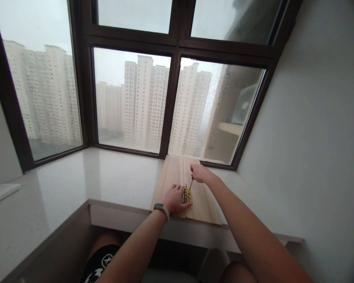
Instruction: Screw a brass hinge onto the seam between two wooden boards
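Note:
Two light wooden boards (171,177) lie side by side on the white windowsill counter (76,184). A small brass hinge (187,195) sits across the seam between them. My left hand (174,198), with a watch on the wrist, presses on the hinge and the left board, fingers curled. My right hand (199,173) is closed round the handle of a small screwdriver (191,182), whose tip points down at the hinge.
A dark-framed window (171,106) runs along the back of the counter. A white wall (312,137) closes the right side. A flat white object (1,192) lies at the far left. My knees show below the counter's front edge.

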Demonstrator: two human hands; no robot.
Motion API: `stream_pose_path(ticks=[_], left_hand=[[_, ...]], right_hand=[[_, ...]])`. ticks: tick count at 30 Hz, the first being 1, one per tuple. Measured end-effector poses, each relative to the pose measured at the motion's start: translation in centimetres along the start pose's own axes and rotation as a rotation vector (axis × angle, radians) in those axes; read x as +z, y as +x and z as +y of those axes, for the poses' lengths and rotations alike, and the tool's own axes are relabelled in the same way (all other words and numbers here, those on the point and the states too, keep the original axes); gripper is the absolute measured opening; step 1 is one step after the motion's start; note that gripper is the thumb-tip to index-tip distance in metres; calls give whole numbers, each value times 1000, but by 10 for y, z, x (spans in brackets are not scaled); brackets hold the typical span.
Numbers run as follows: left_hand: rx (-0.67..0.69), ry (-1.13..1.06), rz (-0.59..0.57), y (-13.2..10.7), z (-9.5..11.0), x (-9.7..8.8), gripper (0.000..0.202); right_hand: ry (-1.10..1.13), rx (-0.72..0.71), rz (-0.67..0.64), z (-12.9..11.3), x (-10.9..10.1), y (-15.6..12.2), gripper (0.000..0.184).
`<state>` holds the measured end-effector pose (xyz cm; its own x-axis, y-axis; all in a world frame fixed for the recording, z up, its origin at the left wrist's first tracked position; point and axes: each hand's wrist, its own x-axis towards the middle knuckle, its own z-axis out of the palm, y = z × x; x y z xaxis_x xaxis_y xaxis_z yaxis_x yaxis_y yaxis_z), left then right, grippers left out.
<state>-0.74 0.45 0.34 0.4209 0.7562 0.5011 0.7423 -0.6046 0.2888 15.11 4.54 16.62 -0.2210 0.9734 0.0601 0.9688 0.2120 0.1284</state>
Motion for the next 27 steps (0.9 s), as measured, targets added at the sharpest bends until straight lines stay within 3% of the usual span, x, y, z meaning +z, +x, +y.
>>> stream_pose_path(ticks=[3,6,12,19,27], left_hand=[[-1,5,-5,0,0,0,81],[-5,13,-13,0,0,-1,81],[-3,7,-4,0,0,0,80],[-13,-5,-24,0,1,-2,79],[0,-1,-27,1,1,-2,79]], right_hand=[[0,64,8,0,1,0,48],[-5,117,-8,1,-1,-3,53],[-15,120,-7,3,-4,-4,44],[-31,-3,8,4,-2,-3,22],[-15,-1,21,1,-5,-5,21]])
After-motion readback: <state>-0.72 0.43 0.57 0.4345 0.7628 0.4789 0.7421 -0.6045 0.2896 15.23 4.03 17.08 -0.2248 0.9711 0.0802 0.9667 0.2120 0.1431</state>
